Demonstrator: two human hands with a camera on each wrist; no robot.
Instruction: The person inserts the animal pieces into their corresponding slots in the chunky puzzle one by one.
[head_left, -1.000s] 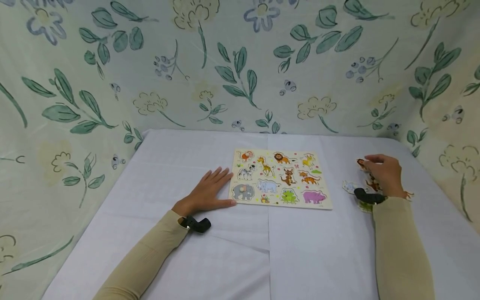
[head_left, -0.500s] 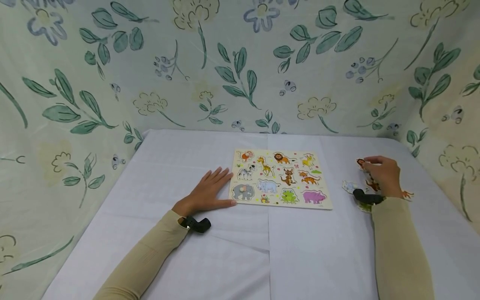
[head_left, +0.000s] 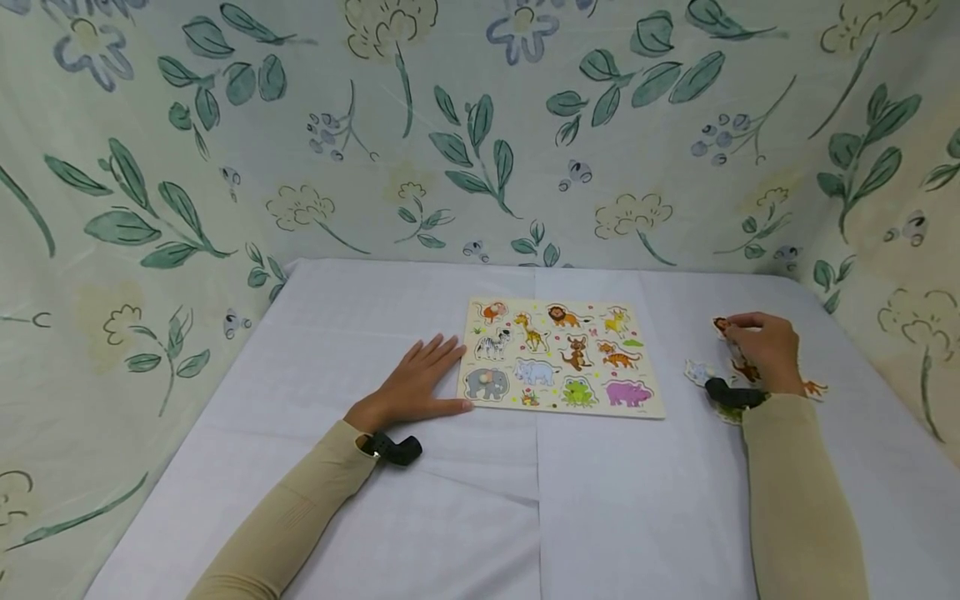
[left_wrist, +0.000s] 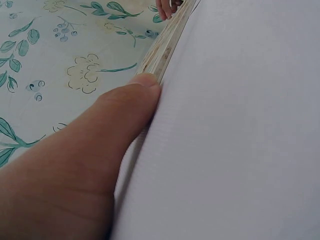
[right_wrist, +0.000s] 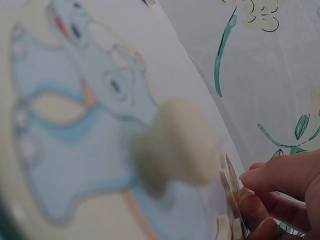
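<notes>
In the head view, a wooden animal puzzle board (head_left: pixel 555 392) lies on the white cloth. My left hand (head_left: pixel 414 385) lies flat with spread fingers against the board's left edge. In the left wrist view, the thumb (left_wrist: pixel 132 100) touches the edge of the board (left_wrist: pixel 167 50). My right hand (head_left: pixel 768 348) is over the loose pieces at the right. Its thumb and fingers pinch the small knob of a wooden puzzle piece (head_left: pixel 721 326) with a dark brown picture, partly hidden by the fingers. The right wrist view shows the fingers (right_wrist: pixel 277 180) at that piece (right_wrist: pixel 230 185).
Several loose animal pieces lie around and under the right hand, including a pale blue rhino piece (head_left: pixel 697 372), a green piece (head_left: pixel 729 414) and an orange-brown piece (head_left: pixel 813 390). The rhino's wooden knob (right_wrist: pixel 185 142) looms close in the right wrist view. A floral curtain (head_left: pixel 420 167) hangs behind the table.
My right hand has shifted slightly left, its fingers staying at the brown piece. The left hand and the board have not moved.
</notes>
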